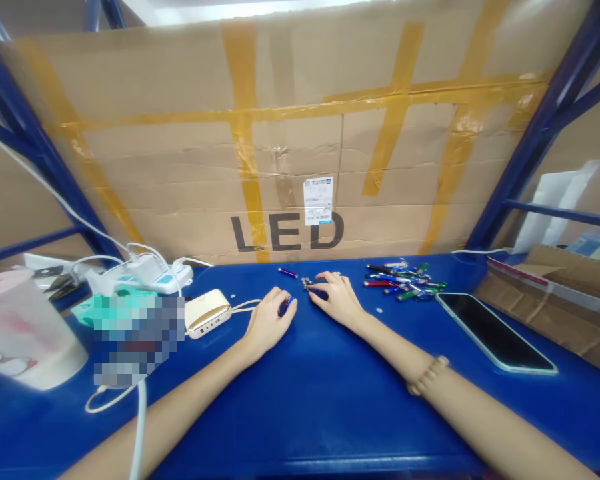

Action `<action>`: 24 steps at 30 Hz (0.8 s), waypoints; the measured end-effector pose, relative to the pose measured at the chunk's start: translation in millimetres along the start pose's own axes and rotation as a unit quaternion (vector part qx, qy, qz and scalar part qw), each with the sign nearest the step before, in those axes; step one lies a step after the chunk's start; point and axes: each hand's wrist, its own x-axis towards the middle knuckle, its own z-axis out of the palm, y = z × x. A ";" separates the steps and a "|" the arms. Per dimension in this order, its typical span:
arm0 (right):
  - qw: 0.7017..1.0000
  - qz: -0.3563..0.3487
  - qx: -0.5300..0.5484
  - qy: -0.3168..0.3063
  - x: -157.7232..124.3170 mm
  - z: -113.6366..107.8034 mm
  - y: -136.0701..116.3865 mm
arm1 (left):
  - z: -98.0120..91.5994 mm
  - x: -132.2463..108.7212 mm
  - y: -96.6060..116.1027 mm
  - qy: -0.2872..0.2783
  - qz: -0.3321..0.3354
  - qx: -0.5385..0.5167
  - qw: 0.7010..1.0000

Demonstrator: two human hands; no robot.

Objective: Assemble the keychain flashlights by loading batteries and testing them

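My left hand (270, 323) rests on the blue tabletop (300, 413), fingers curled around a small dark-blue cylinder (285, 306), likely a mini flashlight, mostly hidden by the fingers. My right hand (336, 298) lies just to its right, fingertips over a dark-blue item (319, 293) and beside a small cluster of metal button cells (307, 284). A purple mini flashlight (287, 272) lies loose beyond the hands. Farther right is a heap of colored keychain flashlights (405, 281).
A black smartphone (495, 332) lies to the right. A gold power bank (207, 313) with a white cable, a white power strip (150, 277), a pixelated patch (137, 340) and a pale tub (23, 330) stand left. A taped cardboard box (285, 133) printed LED stands behind, within blue shelf uprights.
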 end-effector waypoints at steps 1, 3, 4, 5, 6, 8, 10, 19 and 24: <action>1.000 -0.011 -0.002 -0.006 -0.3 0.4 -1.1 | -0.1 -0.6 0.9 -0.003 0.008 0.003 1.000; 1.000 -0.021 -0.004 -0.010 -0.5 0.9 -2.5 | -0.4 -1.8 2.6 -0.009 0.024 0.009 1.000; 1.000 -0.020 -0.004 -0.008 -0.5 1.0 -2.8 | -0.6 -2.2 3.2 -0.012 0.031 0.010 0.999; 1.000 -0.016 -0.003 -0.006 -0.5 1.3 -2.9 | -0.8 -2.6 3.6 -0.014 0.037 0.010 0.999; 1.000 -0.012 0.000 -0.003 -0.5 1.6 -2.8 | -1.0 -2.8 3.8 -0.015 0.041 0.008 0.999; 1.000 -0.006 0.008 0.003 -0.6 2.5 -2.5 | -1.2 -3.1 3.8 -0.016 0.045 0.007 0.999; 1.000 -0.004 0.016 0.003 -0.6 3.3 -2.3 | -1.3 -3.2 3.6 -0.018 0.048 0.009 0.999; 0.998 0.012 0.052 -0.018 -0.5 3.4 -3.0 | -2.9 -4.5 5.7 -0.019 0.063 0.014 0.998; 0.998 0.010 0.060 -0.014 -1.4 4.4 -2.8 | -3.2 -4.6 5.4 -0.020 0.060 0.013 0.998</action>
